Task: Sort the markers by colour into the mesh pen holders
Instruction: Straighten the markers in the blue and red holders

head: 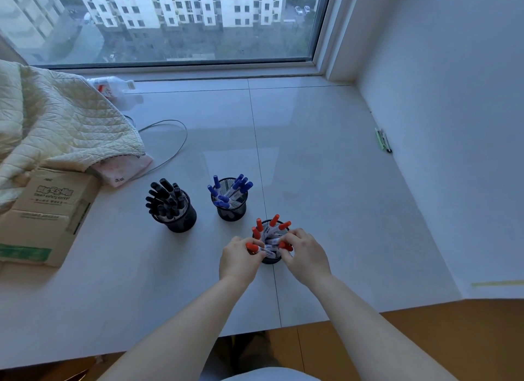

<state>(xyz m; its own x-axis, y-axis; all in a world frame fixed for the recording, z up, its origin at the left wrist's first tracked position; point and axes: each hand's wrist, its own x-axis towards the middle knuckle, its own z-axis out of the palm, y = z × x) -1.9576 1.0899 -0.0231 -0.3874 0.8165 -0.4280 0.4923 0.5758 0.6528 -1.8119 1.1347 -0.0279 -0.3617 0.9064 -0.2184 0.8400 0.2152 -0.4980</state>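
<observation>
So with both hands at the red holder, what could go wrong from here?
1. Both hands, left and right, press on markers in the red holder; the light cup could tip or slide.
2. The red markers splay outward over the rim, so one may fall out.
3. The blue holder stands just behind; a sweeping hand might knock it over.

Three holders [230, 207] stand in a diagonal row, box [48, 213] at left.
</observation>
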